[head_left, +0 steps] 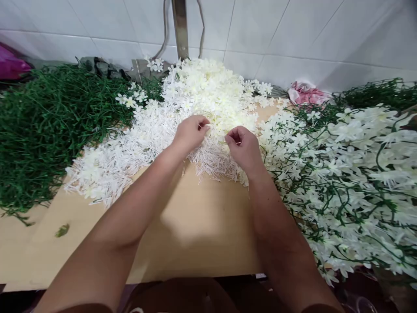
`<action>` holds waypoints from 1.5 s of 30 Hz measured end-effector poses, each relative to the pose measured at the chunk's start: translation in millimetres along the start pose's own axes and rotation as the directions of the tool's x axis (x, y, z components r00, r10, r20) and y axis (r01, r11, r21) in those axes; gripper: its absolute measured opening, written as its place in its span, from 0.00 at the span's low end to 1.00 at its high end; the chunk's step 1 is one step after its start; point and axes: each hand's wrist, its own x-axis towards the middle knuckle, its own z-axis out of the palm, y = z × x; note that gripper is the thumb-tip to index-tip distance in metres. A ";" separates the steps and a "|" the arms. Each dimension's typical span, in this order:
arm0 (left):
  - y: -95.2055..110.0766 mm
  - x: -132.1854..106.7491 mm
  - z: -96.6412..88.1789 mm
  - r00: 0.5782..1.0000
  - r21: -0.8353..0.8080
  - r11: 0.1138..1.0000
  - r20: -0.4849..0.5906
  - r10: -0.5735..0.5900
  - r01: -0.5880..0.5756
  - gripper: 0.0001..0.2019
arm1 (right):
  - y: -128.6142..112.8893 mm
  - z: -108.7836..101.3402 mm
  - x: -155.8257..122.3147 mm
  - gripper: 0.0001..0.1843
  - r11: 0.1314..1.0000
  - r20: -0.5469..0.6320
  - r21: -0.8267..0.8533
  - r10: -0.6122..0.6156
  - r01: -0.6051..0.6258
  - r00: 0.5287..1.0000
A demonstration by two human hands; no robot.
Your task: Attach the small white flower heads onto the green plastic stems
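Over the middle of a heap of loose white artificial flowers [208, 82], both my hands work close together. The fingertips of my left hand [191, 132] are pinched, and a small whitish bit at their tips blends into the blossoms behind. My right hand [245, 150] is also closed in a pinch, with a thin pale flower stem [239, 142] showing between thumb and fingers. Many loose flowers lie with thin white stems [215, 165] pointing toward me. To the right spreads a large pile of white flowers on green stems [339, 174].
A thick pile of bare green plastic stems [61, 117] covers the left side. More greenery [374, 95] and a pink-and-white cloth or bag [308, 93] lie at the back right. A metal post [180, 30] stands against the tiled wall. The tabletop [202, 226] holds a small greenish scrap [61, 230].
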 end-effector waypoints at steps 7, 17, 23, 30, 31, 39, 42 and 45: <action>-8.6 -37.0 -29.4 0.974 -0.591 0.774 0.119 -0.194 0.226 0.08 | -4.9 18.4 -8.1 0.04 0.994 0.096 0.102 -0.054 0.044 0.994; -21.7 -70.2 -31.1 0.899 -0.742 0.510 0.334 -0.283 0.436 0.08 | -21.6 40.3 -24.7 0.02 0.961 0.155 0.248 -0.163 0.121 0.974; -22.7 -77.5 -31.6 0.892 -0.768 0.465 0.316 -0.323 0.440 0.08 | -19.6 47.5 -29.4 0.08 0.981 0.138 0.157 -0.138 0.116 0.981; -24.9 -95.8 -31.6 0.945 -0.660 0.684 0.137 -0.297 0.311 0.13 | -18.7 59.5 -37.1 0.03 0.934 0.320 0.337 0.007 -0.121 0.947; -25.9 -98.1 -31.6 0.950 -0.636 0.714 0.111 -0.290 0.292 0.13 | -19.2 60.6 -38.3 0.05 0.908 0.367 0.384 0.018 -0.169 0.930; -24.5 -110.3 -33.5 0.968 -0.627 0.737 0.147 -0.203 0.251 0.16 | -24.1 62.7 -41.1 0.26 0.782 0.506 0.534 0.010 -0.322 0.862; -23.1 -113.7 -37.5 0.962 -0.696 0.665 0.184 -0.200 0.271 0.17 | -22.7 61.1 -40.1 0.25 0.756 0.529 0.559 -0.009 -0.341 0.848; -27.0 -116.2 -42.4 0.942 -0.747 0.574 0.271 -0.198 0.336 0.19 | -21.1 59.8 -39.5 0.26 0.749 0.536 0.566 -0.017 -0.344 0.844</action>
